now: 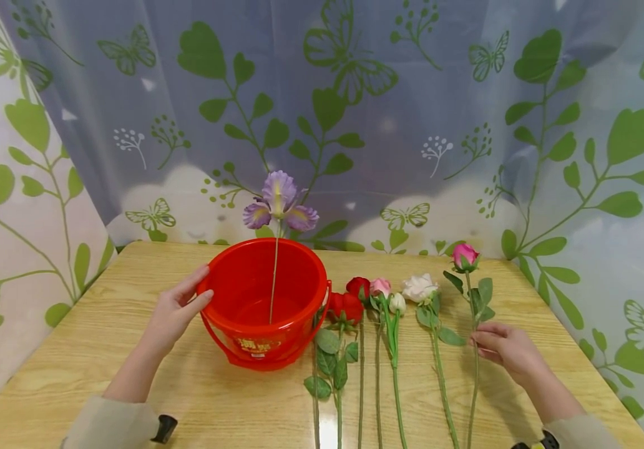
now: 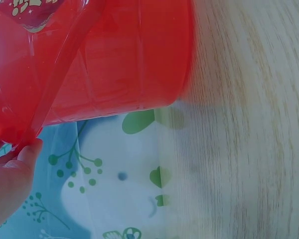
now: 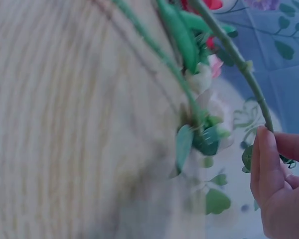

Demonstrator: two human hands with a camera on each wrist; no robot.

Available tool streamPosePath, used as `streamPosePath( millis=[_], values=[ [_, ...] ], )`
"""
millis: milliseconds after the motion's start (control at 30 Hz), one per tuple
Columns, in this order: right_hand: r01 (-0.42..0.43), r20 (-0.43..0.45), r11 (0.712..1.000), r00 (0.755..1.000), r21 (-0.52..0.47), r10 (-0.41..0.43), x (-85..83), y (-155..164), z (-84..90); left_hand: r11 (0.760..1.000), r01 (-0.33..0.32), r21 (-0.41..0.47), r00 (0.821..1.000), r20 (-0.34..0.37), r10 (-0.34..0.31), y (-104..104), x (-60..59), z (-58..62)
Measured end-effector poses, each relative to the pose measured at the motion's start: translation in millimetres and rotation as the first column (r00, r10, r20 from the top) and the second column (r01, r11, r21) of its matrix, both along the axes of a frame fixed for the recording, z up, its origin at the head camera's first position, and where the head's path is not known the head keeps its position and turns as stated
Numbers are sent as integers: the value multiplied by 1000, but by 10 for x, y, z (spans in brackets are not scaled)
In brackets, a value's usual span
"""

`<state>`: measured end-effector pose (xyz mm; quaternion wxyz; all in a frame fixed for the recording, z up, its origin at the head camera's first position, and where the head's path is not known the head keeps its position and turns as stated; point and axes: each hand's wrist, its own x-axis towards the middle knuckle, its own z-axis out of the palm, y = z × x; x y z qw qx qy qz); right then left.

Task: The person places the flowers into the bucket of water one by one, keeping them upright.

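Between thumb and fingers of the right hand (image 1: 504, 349): stem of the pink rose (image 1: 465, 255), pinched mid-length. Likely light, springy; grip the stem, not petals. Left hand (image 1: 176, 308), fingers relaxed, steadies the red bucket (image 1: 263, 349).

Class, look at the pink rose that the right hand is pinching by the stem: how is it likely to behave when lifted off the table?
The pink rose probably feels light: a right hand pinch holds its thin stem. The long stem may flex or droop, with bloom and leaves at the far end. It seems unlikely to roll, since the leaves stick out sideways.
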<state>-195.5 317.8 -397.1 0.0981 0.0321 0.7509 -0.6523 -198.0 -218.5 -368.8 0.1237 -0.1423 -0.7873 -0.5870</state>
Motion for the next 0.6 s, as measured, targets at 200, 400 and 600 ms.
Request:
streamPosePath(
  millis=[200, 400, 600],
  values=[
    [-26, -39, 1000, 999, -5, 25, 44, -57, 122, 1000, 4, -19, 1000, 4, -4, -12, 5, -5],
    [-35, -56, 999, 998, -14, 34, 69, -118, 215, 999, 12, -44, 1000, 2, -12, -23, 2, -6],
    [-34, -60, 998, 998, -45, 31, 84, -183, 268, 999, 11, -51, 1000, 7, -11, -23, 7, 4]
  ],
)
